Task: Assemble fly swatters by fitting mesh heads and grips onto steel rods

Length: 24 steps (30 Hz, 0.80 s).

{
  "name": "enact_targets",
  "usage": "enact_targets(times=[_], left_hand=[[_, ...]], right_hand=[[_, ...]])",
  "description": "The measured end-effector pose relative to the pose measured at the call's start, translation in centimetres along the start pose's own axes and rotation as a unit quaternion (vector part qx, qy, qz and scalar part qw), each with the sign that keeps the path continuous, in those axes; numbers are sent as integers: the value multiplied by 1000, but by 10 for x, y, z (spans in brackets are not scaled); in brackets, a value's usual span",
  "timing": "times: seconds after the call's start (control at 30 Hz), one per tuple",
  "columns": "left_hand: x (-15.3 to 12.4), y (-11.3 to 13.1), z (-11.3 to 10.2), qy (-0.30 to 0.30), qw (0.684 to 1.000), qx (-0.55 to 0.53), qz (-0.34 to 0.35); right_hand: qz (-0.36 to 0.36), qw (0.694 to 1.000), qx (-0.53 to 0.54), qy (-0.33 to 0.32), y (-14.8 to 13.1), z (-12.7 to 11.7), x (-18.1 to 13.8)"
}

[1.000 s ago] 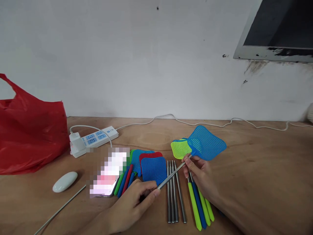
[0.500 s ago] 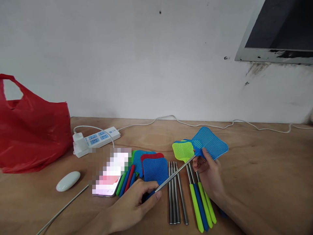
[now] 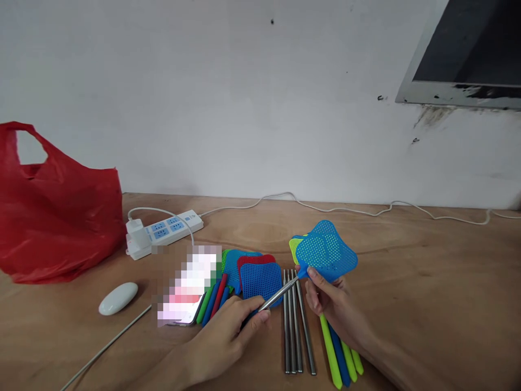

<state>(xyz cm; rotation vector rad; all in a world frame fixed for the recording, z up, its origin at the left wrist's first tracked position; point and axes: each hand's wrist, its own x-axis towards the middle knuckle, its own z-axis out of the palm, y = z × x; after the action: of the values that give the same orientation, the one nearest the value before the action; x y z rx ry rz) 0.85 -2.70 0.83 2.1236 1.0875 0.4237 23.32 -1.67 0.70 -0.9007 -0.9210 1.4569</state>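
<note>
Both my hands hold one blue fly swatter [image 3: 328, 251] at a slant above the table. My left hand [image 3: 223, 336] is closed round its blue handle, where the metal rod [image 3: 279, 296] comes out. My right hand [image 3: 336, 304] pinches the neck just below the mesh head. Behind that head lie a yellow-green swatter head [image 3: 296, 248] and part of another blue one. Their yellow-green handles [image 3: 331, 353] and a blue handle [image 3: 340, 358] run out below my right hand. Several metal rods [image 3: 293, 336] lie side by side between my hands.
Left of the rods are blue and red swatter heads [image 3: 260, 279] with loose coloured handles [image 3: 215, 298]. Further left are a lit phone [image 3: 191, 288], a white mouse [image 3: 118, 298], a power strip [image 3: 175, 228] and a red plastic bag [image 3: 61, 217]. A white cable [image 3: 325, 209] runs along the wall.
The held swatter's head has come closer to my left hand, moving left and down with my right hand, and less of its rod shows. My left hand has barely moved.
</note>
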Motion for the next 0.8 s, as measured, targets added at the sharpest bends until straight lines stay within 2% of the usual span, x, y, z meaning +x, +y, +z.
enact_targets(times=[0.17, 0.4, 0.53, 0.67, 0.8], left_hand=[[-1, -5, 4, 15, 1000, -9, 11], [0, -4, 3, -6, 999, -36, -11], [0, 0, 2, 21, 999, -31, -14], [-1, 6, -1, 23, 1000, -11, -16], [1, 3, 0, 35, 999, -1, -4]], right_hand=[[-39, 999, -6, -11, 2, -3, 1], [-24, 1000, -9, -10, 5, -4, 0], [-22, 998, 46, 23, -3, -4, 4], [-60, 992, 78, 77, -11, -8, 9], [-47, 995, 59, 60, -11, -12, 10]])
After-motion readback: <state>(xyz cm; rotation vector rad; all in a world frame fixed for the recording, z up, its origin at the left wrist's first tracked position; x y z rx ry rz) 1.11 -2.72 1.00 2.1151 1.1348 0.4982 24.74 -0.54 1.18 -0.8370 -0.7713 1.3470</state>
